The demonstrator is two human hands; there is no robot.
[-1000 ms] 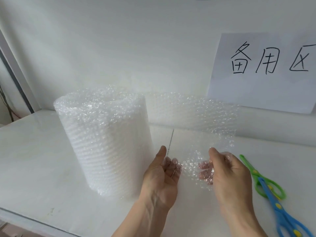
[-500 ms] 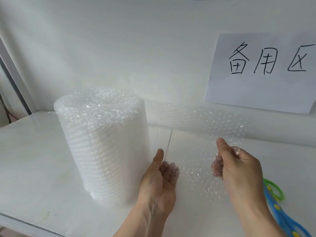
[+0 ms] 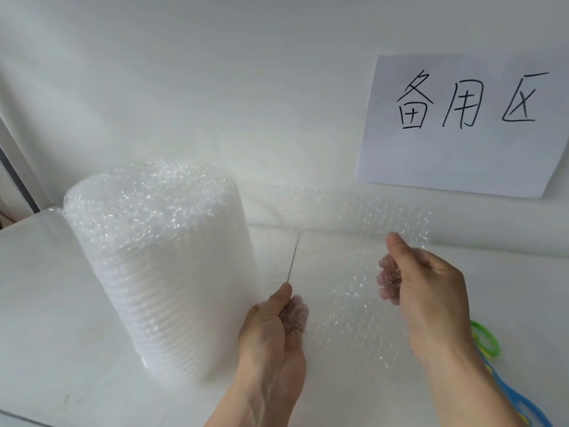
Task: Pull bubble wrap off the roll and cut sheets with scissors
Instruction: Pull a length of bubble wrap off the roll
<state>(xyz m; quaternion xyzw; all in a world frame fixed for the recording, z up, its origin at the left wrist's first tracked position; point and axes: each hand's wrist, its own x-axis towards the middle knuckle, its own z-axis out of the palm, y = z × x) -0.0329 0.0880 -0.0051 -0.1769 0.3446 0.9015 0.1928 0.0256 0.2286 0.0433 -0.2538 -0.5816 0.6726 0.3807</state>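
Observation:
A fat roll of clear bubble wrap (image 3: pixel 160 266) stands upright on the white table (image 3: pixel 55 318), left of centre. A loose sheet of bubble wrap (image 3: pixel 341 263) runs from the roll out to the right. My left hand (image 3: pixel 274 328) pinches the sheet close to the roll, thumb in front and fingers behind the plastic. My right hand (image 3: pixel 428 288) grips the sheet's free end further right and higher, fingers curled behind it. Green and blue scissors (image 3: pixel 489 359) lie on the table at the right, partly hidden by my right forearm.
A white paper sign (image 3: pixel 462 124) with handwritten characters hangs on the wall at the upper right. The wall stands close behind the roll. A thin dark seam (image 3: pixel 294 257) crosses the table between my hands. A dark frame edge (image 3: pixel 15 177) shows at the far left.
My right hand has moved right and up, drawing more bubble wrap off the roll and covering more of the scissors. My left hand has stayed near the roll, pinching the sheet.

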